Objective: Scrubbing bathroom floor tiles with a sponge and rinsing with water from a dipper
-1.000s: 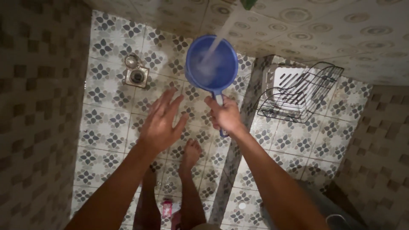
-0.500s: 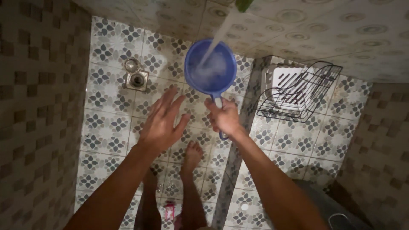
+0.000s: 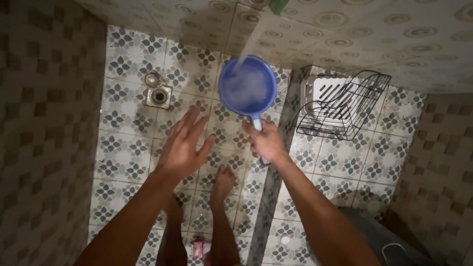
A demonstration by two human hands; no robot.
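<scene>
Since a second ago our blue dipper (image 3: 248, 86) has slid a little lower under the water stream (image 3: 249, 43). Our left hand (image 3: 183, 147) hangs open, fingers spread, over the tiled floor (image 3: 123, 143), holding nothing. Our right hand (image 3: 266, 140) grips the handle tight, and we should keep the dipper level, near the wire rack (image 3: 345, 106).

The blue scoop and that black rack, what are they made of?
The blue scoop in the right hand looks like smooth plastic: one even colour, with a moulded handle. The black rack looks like thin metal wire, probably coated, since it is all bent dark rods with gaps between.
</scene>
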